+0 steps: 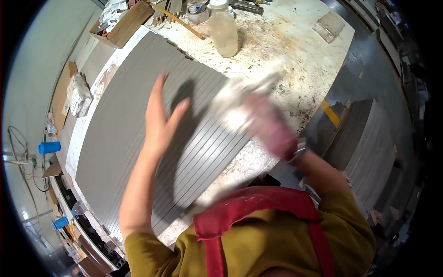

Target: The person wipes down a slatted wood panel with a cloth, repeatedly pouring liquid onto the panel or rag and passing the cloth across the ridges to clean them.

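A broad row of narrow grey strips [124,106] lies side by side across the worktable. Over the middle of these strips is my left hand [162,115], bare, with its thumb and fingers apart and nothing in it; its shadow falls on the strips to the right. My right hand [272,124] wears a pinkish glove and is smeared by motion. It grips a white cloth [235,104] at the right end of the strips. Whether the cloth touches the strips cannot be made out.
On the stained white worktable [281,41] stand a bottle of cloudy liquid [224,32], a tape roll [198,15] and a wrapped block [328,27]. A cardboard box [121,27] sits far left, a white package [79,95] below it. Stacked grey boards [364,143] stand at right.
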`<state>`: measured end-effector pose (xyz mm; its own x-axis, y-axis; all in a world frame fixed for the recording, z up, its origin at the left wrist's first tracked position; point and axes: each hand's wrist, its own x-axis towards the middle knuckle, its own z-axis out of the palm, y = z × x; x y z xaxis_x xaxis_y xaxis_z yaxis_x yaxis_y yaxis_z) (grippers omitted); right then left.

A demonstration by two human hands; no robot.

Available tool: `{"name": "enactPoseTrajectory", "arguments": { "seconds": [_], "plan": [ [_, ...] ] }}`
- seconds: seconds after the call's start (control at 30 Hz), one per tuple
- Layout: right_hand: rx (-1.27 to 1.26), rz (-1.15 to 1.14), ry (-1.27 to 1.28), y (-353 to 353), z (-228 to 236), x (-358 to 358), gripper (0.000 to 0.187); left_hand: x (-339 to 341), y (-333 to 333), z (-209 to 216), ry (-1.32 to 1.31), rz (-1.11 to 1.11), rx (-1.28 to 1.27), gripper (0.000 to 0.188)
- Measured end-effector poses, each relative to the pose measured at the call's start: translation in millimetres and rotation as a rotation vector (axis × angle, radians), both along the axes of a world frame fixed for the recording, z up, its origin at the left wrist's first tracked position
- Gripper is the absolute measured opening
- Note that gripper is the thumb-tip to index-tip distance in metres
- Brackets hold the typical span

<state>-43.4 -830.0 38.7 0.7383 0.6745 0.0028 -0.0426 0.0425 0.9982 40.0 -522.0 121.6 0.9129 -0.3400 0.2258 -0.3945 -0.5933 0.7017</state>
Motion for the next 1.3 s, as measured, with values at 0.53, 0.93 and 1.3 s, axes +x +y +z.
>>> {"name": "enactPoseTrajectory", "arguments": {
  "seconds": [0.53,0.93,1.3],
  "plan": [
    [1.721,0.275,1.196,154,15,-58,0.03,-321,229,-54,0.096,0.184,0.792,0.089],
    [2.474,-0.133,0.648,62,51,-38,0.033,-325,228,-52,0.135,0.179,0.777,0.093],
    [1.789,-0.059,0.799,137,27,-47,0.027,-335,240,-51,0.149,0.144,0.799,0.085]
  ]
}}
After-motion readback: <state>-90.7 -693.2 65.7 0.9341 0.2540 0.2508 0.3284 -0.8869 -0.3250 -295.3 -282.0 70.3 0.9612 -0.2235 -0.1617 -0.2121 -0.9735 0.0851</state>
